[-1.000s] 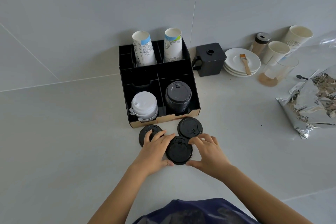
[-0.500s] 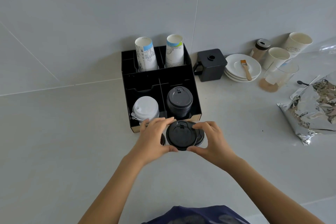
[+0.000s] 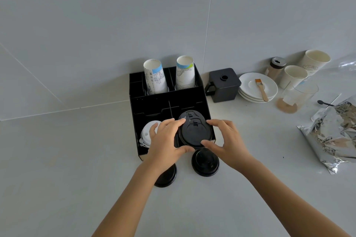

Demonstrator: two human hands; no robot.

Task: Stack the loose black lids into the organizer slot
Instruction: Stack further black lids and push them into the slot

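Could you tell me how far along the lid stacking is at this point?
Done: a black stack already sits in the organizer front right slot. In hand: the left hand and right hand hold one black lid over that stack. Left: two loose lids remain on the counter.

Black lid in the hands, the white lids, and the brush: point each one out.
Black lid (image 3: 194, 132), head view, on its flat top between both hands.
White lids (image 3: 147, 133), head view, on the top lid's dome in the organizer's left front slot.
Brush (image 3: 261, 90), head view, on its wooden handle over the plates.
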